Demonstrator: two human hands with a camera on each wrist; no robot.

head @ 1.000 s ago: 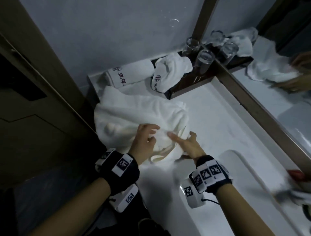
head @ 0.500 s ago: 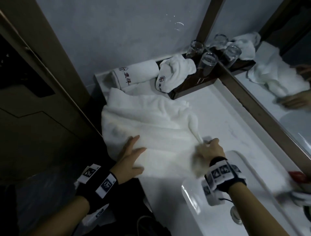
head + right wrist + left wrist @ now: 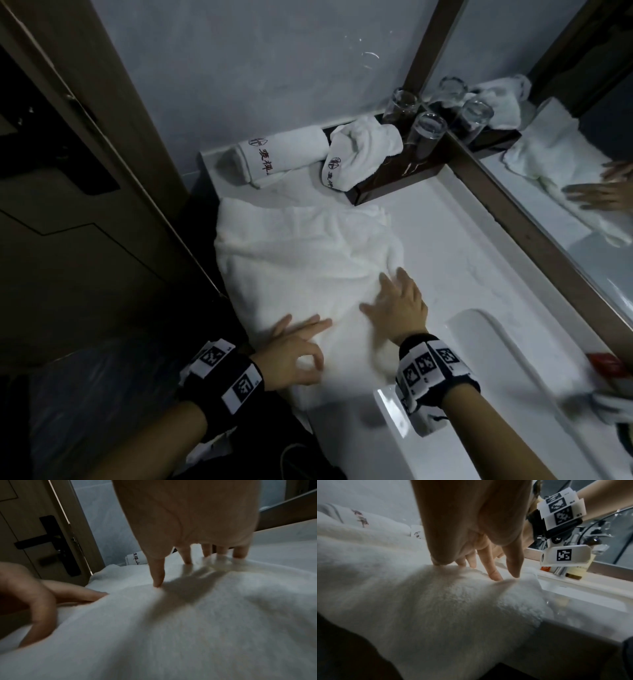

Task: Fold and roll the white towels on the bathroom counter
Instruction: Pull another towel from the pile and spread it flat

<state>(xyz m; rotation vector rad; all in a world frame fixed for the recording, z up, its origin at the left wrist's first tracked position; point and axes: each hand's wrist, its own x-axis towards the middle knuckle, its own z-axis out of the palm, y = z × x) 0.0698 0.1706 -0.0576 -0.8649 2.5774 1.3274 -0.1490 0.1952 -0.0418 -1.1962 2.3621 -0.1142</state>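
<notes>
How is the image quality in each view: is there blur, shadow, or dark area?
Head view: dim, dark door side at left; right hand slightly motion-blurred on the large towel. Left wrist view: left hand close and soft, lower left corner dark. Right wrist view: the hand's shadow falls on the towel; foreground blurred.

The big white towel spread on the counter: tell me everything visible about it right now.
The big white towel is thick, fluffy terry, plain with no logo showing. It lies mostly flat but rumpled on the white counter, its left and near edges drooping over the counter's side. The left hand rests on its near edge, thumb and forefinger curled together, other fingers straight. The right hand presses flat, fingers spread, on its right part.
</notes>
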